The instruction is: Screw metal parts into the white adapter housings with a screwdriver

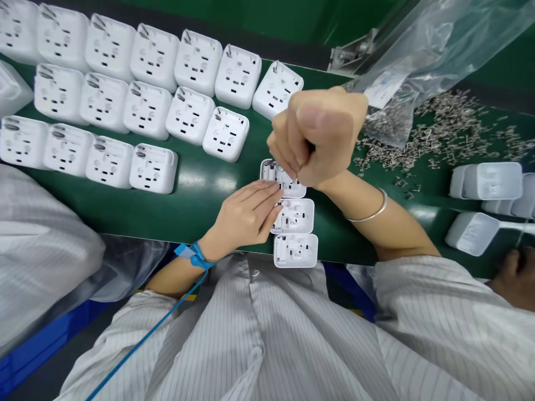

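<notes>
Three white plastic socket housings stand in a column before me, open sides up: a top housing [297, 190], a middle housing [303, 216] and a bottom housing [296, 250]. My left hand [247, 216] lies with outstretched fingers on the left part of the top housing, its thumb near the middle one. Above the top housing, my right hand [320, 133] is closed in a fist, thumb uppermost. Whatever it grips is hidden by the fingers. A blue wrist strap [195, 255] with a cord circles my left wrist.
Rows of white socket housings [152, 108] fill the back left. Small metal parts [443, 131] are heaped at right beside a clear plastic bag [390, 120]. White plastic cups [472, 233] stand at far right, near another person's hand [516, 275]. A metal bracket [353, 53] is behind.
</notes>
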`<move>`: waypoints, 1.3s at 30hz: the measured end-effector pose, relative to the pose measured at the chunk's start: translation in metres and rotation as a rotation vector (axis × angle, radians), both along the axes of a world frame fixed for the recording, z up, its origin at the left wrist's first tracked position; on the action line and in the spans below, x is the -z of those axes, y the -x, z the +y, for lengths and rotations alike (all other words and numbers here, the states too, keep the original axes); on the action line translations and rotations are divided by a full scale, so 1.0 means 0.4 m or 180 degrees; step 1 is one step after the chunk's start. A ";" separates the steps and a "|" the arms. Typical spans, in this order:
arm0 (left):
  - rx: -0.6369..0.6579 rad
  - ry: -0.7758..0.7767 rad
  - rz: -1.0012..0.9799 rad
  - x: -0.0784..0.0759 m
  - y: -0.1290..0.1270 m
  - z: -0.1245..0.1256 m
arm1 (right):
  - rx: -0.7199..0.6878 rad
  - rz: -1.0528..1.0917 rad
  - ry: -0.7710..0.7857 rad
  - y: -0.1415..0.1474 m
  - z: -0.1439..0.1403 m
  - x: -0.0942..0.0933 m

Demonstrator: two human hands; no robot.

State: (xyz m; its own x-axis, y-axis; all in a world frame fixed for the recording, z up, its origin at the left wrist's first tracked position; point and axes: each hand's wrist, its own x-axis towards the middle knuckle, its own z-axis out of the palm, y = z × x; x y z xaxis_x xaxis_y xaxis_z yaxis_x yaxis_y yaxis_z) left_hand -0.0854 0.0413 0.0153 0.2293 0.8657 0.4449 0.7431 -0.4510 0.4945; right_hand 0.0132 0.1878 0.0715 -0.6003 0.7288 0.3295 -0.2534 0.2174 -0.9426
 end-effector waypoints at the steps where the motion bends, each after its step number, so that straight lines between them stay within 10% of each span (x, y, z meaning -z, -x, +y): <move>1: -0.0004 0.0062 -0.0020 0.000 0.001 0.000 | -0.0129 0.0206 0.0044 0.000 -0.004 -0.001; 12: -0.0139 0.0264 -0.0023 0.012 -0.005 -0.001 | -0.0151 0.1386 0.0308 0.031 0.005 0.014; 22: -0.0161 -0.0260 0.0057 0.013 -0.006 0.001 | 0.0643 0.0854 0.0333 0.024 0.011 -0.003; 29: -0.0117 -0.0184 -0.0129 0.017 0.000 0.002 | -0.0501 0.1629 0.0240 0.029 0.019 0.032; 39: -0.0142 0.0202 -0.0098 0.034 0.001 -0.006 | -0.0239 0.0865 0.0433 0.011 -0.051 -0.007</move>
State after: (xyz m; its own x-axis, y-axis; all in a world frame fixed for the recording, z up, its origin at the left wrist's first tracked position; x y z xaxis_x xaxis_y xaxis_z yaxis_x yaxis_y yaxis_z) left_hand -0.0860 0.0391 0.0016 0.1770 0.9015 0.3950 0.7457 -0.3847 0.5439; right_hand 0.0087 0.1674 0.0743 -0.5574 0.7341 0.3878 -0.5108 0.0650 -0.8573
